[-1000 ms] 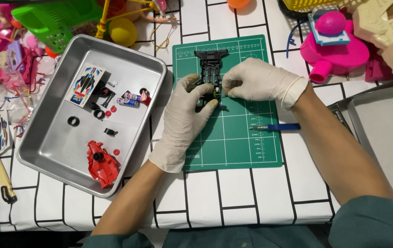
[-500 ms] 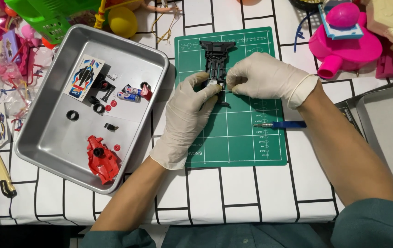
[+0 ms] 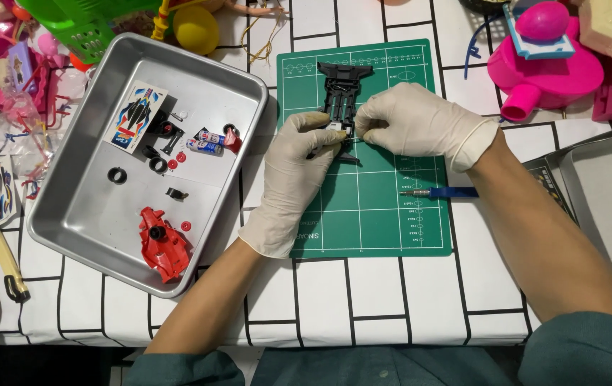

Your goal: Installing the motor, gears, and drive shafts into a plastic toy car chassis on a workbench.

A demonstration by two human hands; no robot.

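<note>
Top-down view of a table w/ white cloth gridded in black lines. Two hands in white gloves meet over a black toy-car chassis (image 3: pixel 339 96) lying on a green cutting mat (image 3: pixel 384 221), at about 12 o'clock from the wearer. Left hand (image 3: pixel 293 179) comes up from 6 o'clock, thumb and fingers closed on the chassis's near end, steadying it. Right hand (image 3: pixel 414 127) comes in from 3 o'clock, fingertips pinched together at a small pale part at the chassis's middle; what exactly sits between them is too small to tell. To do this well, a judgement: keep the chassis flat on the mat, left hand firm, right hand pressing lightly and squarely so the small piece doesn't skew or pop off. A blue-handled screwdriver (image 3: pixel 442 192) lies on the mat at 4 o'clock of the hands, apart from them. At 9 o'clock, a metal tray (image 3: pixel 62 236) holds a red car body (image 3: pixel 163 243), sticker sheet (image 3: pixel 136 117), black rings, small red bits, batteries. At 1 o'clock, a pink plastic toy (image 3: pixel 542 61). Nothing lies between the hands and the chassis; clutter sits around the edges.
</note>
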